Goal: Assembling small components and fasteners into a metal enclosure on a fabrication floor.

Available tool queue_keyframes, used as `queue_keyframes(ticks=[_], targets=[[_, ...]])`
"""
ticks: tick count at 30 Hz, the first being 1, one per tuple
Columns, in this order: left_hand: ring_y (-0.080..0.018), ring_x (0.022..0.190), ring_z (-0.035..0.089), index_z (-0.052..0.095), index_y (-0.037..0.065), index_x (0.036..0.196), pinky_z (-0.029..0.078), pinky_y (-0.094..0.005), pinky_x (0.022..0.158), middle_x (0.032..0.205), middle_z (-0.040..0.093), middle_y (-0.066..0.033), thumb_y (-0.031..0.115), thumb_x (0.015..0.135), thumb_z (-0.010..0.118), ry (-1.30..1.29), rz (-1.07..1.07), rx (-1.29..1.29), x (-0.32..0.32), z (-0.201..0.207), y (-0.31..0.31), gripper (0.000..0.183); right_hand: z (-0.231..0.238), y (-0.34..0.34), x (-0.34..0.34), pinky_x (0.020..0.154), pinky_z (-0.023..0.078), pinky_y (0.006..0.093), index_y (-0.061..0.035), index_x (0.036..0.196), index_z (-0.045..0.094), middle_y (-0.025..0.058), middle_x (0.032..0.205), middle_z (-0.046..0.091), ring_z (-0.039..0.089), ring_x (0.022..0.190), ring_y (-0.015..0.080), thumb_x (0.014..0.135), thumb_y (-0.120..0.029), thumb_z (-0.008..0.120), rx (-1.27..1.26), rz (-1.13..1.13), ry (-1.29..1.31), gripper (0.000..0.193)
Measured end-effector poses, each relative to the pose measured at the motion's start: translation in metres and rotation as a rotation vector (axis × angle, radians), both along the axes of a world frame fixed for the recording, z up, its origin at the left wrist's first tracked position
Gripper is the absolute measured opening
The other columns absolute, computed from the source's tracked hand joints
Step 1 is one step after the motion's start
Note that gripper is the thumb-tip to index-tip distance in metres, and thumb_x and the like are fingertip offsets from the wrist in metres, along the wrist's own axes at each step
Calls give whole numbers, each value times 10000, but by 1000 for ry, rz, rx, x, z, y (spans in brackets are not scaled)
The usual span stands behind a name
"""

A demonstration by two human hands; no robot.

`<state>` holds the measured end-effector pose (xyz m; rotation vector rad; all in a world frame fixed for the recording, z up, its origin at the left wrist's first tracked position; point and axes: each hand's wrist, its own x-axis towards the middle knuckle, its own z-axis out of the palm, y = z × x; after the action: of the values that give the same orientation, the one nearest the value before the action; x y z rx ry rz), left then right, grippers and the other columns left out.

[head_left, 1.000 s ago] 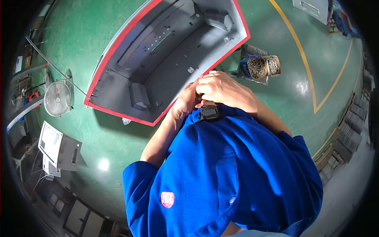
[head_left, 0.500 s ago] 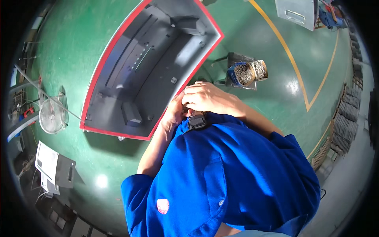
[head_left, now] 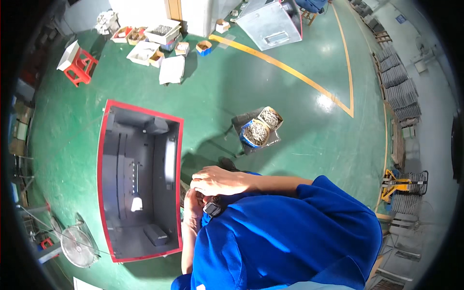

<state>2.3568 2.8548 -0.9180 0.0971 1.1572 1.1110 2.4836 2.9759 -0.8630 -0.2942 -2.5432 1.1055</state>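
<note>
At the waist, the bare right hand [head_left: 217, 181] curls over the bare left hand [head_left: 193, 205]; whether they hold anything, I cannot tell. Just left stands a long, open grey box with red rim [head_left: 159, 203]; farther forward, a round-mouthed blue carton [head_left: 247, 141] of small pale pieces

Right grip [head_left: 212, 181] partly hides left grip [head_left: 192, 205]; white panel [head_left: 83, 285] cut off.

Shirt [head_left: 290, 227]: bright blue fabric, creased, as my remote feed shows it.
Sleeves [head_left: 314, 200]: matching blue, short, forearms [head_left: 270, 184] bare.
Waist fitting [head_left: 211, 209]: small, dark, squarish, grey-faced; I cannot tell its kind.
Chest patch [head_left: 201, 287]: pale, mostly cut off by the lower edge.
Lower-edge fabric [head_left: 324, 286]: pale blue.
</note>
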Motion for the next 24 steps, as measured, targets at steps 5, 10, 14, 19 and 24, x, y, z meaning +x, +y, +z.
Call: queue_keyframes(ticks=[5,10,14,19,24], targets=[[-84,592,536,579,57,867,416,-205,548,704,579,-1,238,896,503,35,-59,-31,0,15,8,198,-4,2,8,676,460,358,-34,790,505,93,776,501,544,732,253,791,-122,537,20,20,-57,94],[-73,551,518,580,44,865,391,-205,482,702,583,-18,211,898,499,-18,-88,33,-13,-17,4,188,-3,1,0,656,470,368,-18,807,502,111,812,541,565,745,276,818,-151,542,-25,2,-91,139],[-140,600,578,579,27,925,460,-238,549,766,621,-72,210,885,479,-55,12,-42,-11,-8,7,212,-2,1,-4,659,475,386,-21,851,479,117,835,548,575,765,291,829,-162,549,-31,-4,-62,158],[-135,642,599,591,48,928,476,-263,577,802,640,-66,275,876,489,-153,-50,-4,-21,-17,7,254,1,2,-9,642,441,405,-15,817,459,130,794,530,558,756,315,795,-138,583,-105,-5,-112,176],[-135,674,618,598,58,938,484,-250,602,814,653,-52,339,917,454,-169,-32,-30,-17,8,19,317,3,7,-13,652,434,408,-13,797,451,134,767,524,543,736,316,773,-124,591,3,17,-57,180]])
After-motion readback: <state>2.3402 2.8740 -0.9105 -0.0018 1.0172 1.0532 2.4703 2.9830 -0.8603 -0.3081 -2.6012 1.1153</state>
